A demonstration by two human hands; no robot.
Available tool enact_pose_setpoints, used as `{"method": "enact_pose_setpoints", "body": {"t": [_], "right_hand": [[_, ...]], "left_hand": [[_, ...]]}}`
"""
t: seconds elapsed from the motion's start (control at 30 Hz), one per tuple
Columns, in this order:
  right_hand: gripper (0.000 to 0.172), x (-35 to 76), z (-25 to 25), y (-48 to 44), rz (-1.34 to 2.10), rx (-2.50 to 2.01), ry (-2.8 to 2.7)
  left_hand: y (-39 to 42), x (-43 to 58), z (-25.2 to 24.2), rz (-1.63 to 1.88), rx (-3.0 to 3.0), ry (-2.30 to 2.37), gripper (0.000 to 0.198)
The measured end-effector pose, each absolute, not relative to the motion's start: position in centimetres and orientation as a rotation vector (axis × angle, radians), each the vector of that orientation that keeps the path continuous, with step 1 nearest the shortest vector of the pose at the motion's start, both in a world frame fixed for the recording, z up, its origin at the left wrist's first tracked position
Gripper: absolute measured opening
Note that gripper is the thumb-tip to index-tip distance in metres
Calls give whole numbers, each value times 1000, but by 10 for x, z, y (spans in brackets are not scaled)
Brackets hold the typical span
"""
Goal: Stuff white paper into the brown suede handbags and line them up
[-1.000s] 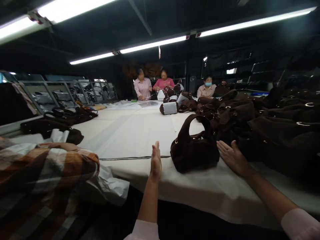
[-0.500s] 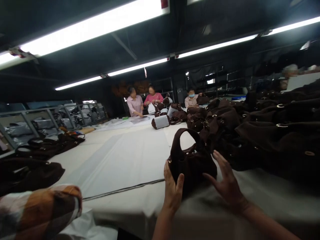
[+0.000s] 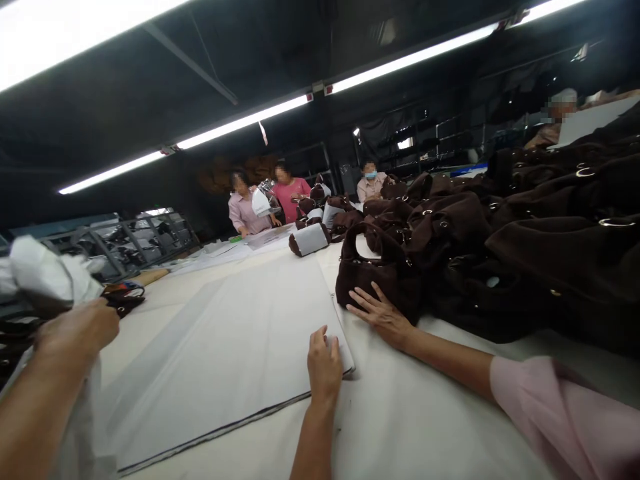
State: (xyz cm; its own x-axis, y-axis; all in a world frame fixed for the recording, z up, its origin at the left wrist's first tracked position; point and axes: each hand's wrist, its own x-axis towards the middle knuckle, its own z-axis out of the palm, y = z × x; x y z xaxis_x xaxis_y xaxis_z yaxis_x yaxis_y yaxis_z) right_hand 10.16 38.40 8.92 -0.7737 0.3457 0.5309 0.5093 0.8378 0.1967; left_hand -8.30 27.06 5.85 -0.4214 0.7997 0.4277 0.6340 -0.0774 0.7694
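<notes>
A dark brown handbag (image 3: 367, 267) with an upright loop handle stands on the white-covered table, against a heap of similar handbags. My right hand (image 3: 383, 313), below a pink sleeve, lies with spread fingers against the front of this handbag. Closer to me, my left hand (image 3: 325, 360) is raised at the right edge of a stack of white sheets (image 3: 240, 333). Its fingers are loosely bent and apart, with nothing seen in them. Whether it touches the sheets I cannot tell.
Brown handbags (image 3: 540, 267) with metal rings fill the right side. At the left, another person's hand (image 3: 80, 327) grips a blurred white sheet or bag (image 3: 50, 273). Several people stand across the table, near a handbag with a grey wrap (image 3: 310, 239). A rack (image 3: 135, 240) holds wrapped items.
The handbag has moved away from me, up to the heap. My left hand has come off it, while my right hand now lies on its front. Another person's hand has appeared at left.
</notes>
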Motion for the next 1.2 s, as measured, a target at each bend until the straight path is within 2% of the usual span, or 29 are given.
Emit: {"method": "enact_pose_setpoints", "body": {"t": [0.23,0.4,0.57,0.67,0.73,0.87,0.93,1.1,1.2], "right_hand": [[38,-2,77,476,13,-1069,-2433],[28,-10,73,468,158,-916,-2518],[43,41,71,382,256,-717,-2565],[44,94,72,336,339,-791,-2421],[42,130,75,323,320,-999,-2291],[40,172,83,340,70,-1336,-2231],[40,172,86,361,-32,-1358,-2290],[23,125,92,432,-106,-1317,-2330],[24,87,92,485,-80,-1326,-2327]], "left_hand": [[271,-87,58,1358,1788,2171,30],[273,-102,62,1229,1746,2333,30],[271,-105,65,1199,1725,2385,29],[270,-103,66,1197,1703,2375,30],[269,-101,67,1206,1692,2356,29],[269,-99,67,1230,1649,2306,27],[270,-98,66,1238,1621,2286,27],[271,-97,65,1259,1570,2258,28],[270,-96,67,1255,1564,2268,28]]}}
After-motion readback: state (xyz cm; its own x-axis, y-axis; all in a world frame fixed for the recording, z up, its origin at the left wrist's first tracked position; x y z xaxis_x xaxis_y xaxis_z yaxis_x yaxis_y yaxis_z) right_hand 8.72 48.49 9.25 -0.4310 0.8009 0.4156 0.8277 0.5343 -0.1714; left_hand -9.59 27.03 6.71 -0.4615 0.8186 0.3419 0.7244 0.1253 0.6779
